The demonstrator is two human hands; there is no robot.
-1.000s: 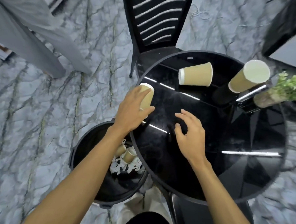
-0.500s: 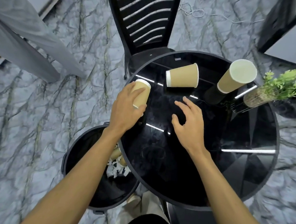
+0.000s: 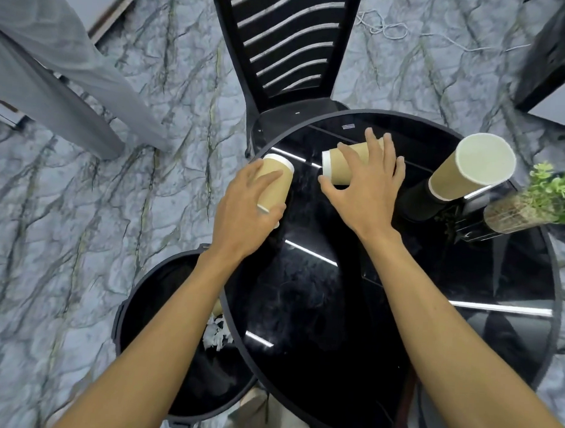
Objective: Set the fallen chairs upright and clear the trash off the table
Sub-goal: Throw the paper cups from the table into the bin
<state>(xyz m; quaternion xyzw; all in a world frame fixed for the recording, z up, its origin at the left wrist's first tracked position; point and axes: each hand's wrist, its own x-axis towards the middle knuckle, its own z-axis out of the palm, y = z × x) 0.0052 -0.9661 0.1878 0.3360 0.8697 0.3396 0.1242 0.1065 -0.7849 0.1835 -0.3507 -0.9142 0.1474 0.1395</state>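
Floor [image 3: 78, 203]: grey marble-look tile with dark and greenish veins, and a loose white cord [image 3: 382, 27] lying on it at the far side. Upper left, a grey cloth [image 3: 54, 54] runs slantwise past a pale framed panel [image 3: 102, 1]; upper right, a dark piece of furniture [image 3: 551, 54] cuts the corner. Black slat-backed chair [image 3: 283, 43] stands upright against the far rim of the round, glossy black desk [image 3: 464, 338], whose top mirrors several strip lights [image 3: 498, 308].
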